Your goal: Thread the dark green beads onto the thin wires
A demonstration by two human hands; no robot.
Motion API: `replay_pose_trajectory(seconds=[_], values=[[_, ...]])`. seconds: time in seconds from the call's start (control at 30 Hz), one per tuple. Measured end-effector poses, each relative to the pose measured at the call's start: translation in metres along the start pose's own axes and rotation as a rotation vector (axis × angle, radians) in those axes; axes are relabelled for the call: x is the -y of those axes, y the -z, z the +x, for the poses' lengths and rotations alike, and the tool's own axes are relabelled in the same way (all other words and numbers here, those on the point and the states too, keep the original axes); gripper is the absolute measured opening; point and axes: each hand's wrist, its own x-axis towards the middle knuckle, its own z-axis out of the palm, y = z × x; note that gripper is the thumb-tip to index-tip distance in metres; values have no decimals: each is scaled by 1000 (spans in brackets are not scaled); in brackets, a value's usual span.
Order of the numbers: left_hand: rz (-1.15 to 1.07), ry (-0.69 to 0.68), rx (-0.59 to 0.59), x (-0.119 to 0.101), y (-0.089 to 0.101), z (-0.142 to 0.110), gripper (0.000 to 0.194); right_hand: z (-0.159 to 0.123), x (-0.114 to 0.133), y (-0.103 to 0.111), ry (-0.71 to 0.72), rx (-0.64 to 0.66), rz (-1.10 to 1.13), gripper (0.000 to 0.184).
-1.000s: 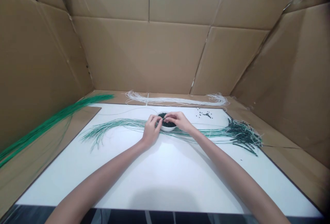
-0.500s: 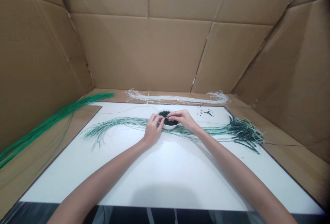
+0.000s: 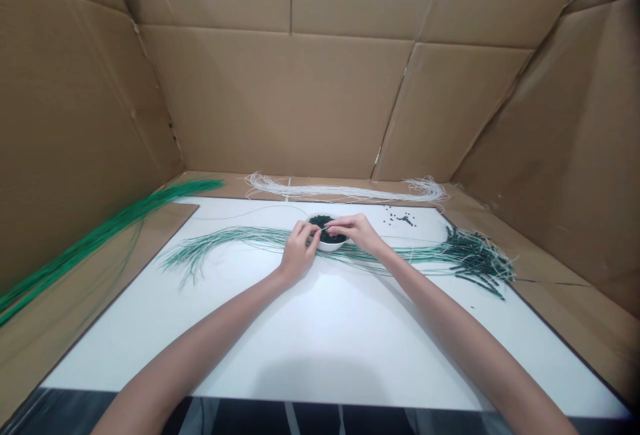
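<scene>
Over a white bowl (image 3: 332, 247) of small dark green beads (image 3: 321, 220), both my hands meet with fingertips pinched. A short pale bit of thin strand (image 3: 325, 228) shows between them. My left hand (image 3: 299, 248) grips it from the left, and my right hand (image 3: 361, 232) pinches it from the right. Whether a bead sits in the fingers is too small to tell. Beneath the hands and behind the bowl's base runs a bundle of thin green strands (image 3: 240, 235). Its right end is thick with dark beaded lengths (image 3: 473, 255).
Loose dark beads (image 3: 404, 219) lie right of the bowl on the white board (image 3: 320, 335). White strands (image 3: 340, 191) stretch along the back. Long green strands (image 3: 125, 221) rest at the left. Cardboard walls (image 3: 280, 101) enclose the back and sides.
Almost nothing differs. Both hands keep their pinch over the bowl, and the whole view has shifted very slightly.
</scene>
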Motion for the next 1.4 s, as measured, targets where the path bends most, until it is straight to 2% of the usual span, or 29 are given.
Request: replay_pose_trajectory(seconds=[0.2, 0.53, 0.97, 1.4], values=[[9, -15, -2, -1, 1, 0, 15, -1, 1, -1, 93, -16, -125, 26], [49, -13, -11, -3, 2, 0, 15, -3, 7, -6, 329, -97, -576, 18], [71, -38, -22, -3, 1, -1, 15, -4, 9, -7, 375, -130, -643, 17], [93, -104, -67, 0, -2, -1, 13, -6, 0, -13, 520, -233, -729, 18]])
